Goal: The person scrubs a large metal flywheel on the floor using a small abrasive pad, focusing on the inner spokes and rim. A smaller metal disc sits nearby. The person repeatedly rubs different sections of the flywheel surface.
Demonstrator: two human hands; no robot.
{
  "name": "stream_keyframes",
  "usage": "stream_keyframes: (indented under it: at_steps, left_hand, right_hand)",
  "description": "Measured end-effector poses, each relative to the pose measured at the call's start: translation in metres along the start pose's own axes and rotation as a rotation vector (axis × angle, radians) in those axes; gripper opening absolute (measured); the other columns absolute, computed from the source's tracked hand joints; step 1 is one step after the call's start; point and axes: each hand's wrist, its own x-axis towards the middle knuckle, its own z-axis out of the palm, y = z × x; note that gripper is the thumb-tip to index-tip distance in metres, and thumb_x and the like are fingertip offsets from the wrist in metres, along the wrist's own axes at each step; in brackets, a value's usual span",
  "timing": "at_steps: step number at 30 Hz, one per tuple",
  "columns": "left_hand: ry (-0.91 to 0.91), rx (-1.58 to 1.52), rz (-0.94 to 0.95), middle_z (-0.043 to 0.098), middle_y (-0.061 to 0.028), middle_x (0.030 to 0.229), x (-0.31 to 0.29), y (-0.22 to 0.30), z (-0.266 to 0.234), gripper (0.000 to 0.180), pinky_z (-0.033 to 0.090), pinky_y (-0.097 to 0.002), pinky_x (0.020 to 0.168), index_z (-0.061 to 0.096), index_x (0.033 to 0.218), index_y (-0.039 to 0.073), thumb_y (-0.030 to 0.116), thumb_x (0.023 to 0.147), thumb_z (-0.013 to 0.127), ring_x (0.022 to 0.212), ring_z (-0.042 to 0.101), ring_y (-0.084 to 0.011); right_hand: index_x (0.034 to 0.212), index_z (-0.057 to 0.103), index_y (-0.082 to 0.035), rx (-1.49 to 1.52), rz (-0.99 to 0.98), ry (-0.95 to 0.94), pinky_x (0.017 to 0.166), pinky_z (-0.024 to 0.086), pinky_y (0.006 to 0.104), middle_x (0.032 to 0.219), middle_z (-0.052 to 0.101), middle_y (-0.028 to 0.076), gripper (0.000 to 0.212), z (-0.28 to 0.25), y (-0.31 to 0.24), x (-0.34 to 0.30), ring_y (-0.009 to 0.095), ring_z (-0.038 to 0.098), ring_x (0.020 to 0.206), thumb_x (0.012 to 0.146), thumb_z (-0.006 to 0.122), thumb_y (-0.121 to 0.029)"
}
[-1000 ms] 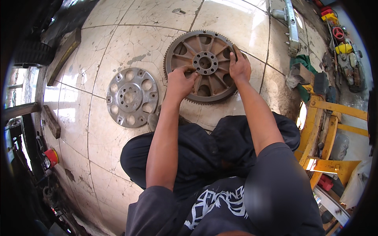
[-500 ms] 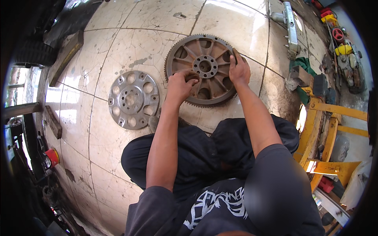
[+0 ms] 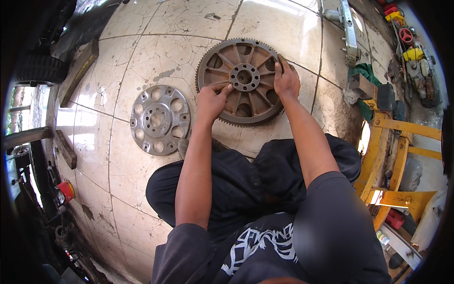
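A brown, rusty flywheel point(image 3: 257, 97) with a toothed rim, ribs and a drilled hub lies on the tiled floor in front of me. My right hand point(image 3: 286, 84) grips its right rim, with the thumb on the face and the fingers along the outer edge. Over the lower left of the flywheel is my left hand point(image 3: 212, 101). Its fingers are curled, and thumb and forefinger come together close to the hub; whether they pinch anything small does not show. To the left lies a silvery flexplate point(image 3: 164, 133), a flat disc with round holes, touched by neither hand.
A small metal piece point(image 3: 213, 16) lies on the floor beyond the flywheel. Wooden blocks point(image 3: 80, 71) and a red can point(image 3: 66, 191) are at the left. A yellow metal frame point(image 3: 402, 128), a green cloth point(image 3: 365, 71) and a long metal part point(image 3: 348, 33) stand along the right.
My left hand's thumb and forefinger have shifted slightly left and up, drawing closer together beside the hub. The flywheel appears slightly higher and further left in view. My right hand keeps its hold.
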Motion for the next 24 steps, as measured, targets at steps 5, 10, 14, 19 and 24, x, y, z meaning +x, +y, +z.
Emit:
stream_keyframes:
  at_steps: [5,10,14,19,24]
  left_hand:
    - [-0.093,-0.173,-0.111,0.078,-0.0133,0.079,0.002,-0.003,-0.003,0.039,0.054,-0.0351,0.070,0.083,0.113,0.004,0.035,0.090,0.086,0.067,0.070,-0.0177]
    - [-0.171,-0.037,-0.116,0.076,-0.0083,0.082,0.002,-0.007,-0.006,0.037,0.052,-0.0321,0.073,0.084,0.109,0.000,0.027,0.086,0.089,0.074,0.065,-0.0145]
    - [-0.109,0.144,0.064,0.080,-0.0152,0.090,0.003,-0.015,-0.004,0.029,0.056,-0.0335,0.079,0.085,0.106,0.004,0.020,0.082,0.089,0.079,0.074,-0.0213]
    - [-0.111,0.168,0.099,0.080,-0.0185,0.102,-0.008,0.007,0.001,0.022,0.058,-0.0379,0.083,0.085,0.100,0.006,0.014,0.080,0.088,0.089,0.077,-0.0298]
    - [0.046,0.374,0.341,0.078,-0.0186,0.093,-0.004,-0.024,0.009,0.024,0.059,-0.0439,0.084,0.084,0.095,0.004,0.013,0.074,0.090,0.088,0.075,-0.0362]
  right_hand:
    - [0.154,0.056,-0.033,-0.004,0.013,-0.001,0.108,0.052,0.0505,0.143,0.064,0.018,0.049,0.000,0.000,0.000,0.039,0.063,0.128,0.110,0.045,-0.051]
    - [0.154,0.056,-0.033,-0.003,0.017,0.002,0.108,0.052,0.0508,0.142,0.064,0.018,0.048,-0.001,0.001,0.000,0.039,0.062,0.129,0.111,0.044,-0.051]
    - [0.154,0.056,-0.033,-0.001,0.012,0.003,0.107,0.053,0.0510,0.141,0.065,0.018,0.046,-0.001,-0.002,-0.001,0.039,0.063,0.128,0.111,0.046,-0.047]
    - [0.154,0.055,-0.033,-0.003,0.005,0.016,0.106,0.053,0.0512,0.140,0.066,0.018,0.046,-0.001,0.005,0.001,0.039,0.063,0.127,0.110,0.049,-0.044]
    - [0.153,0.056,-0.033,0.008,0.026,-0.008,0.106,0.054,0.0514,0.139,0.066,0.018,0.045,-0.002,-0.005,-0.001,0.040,0.063,0.127,0.110,0.049,-0.044]
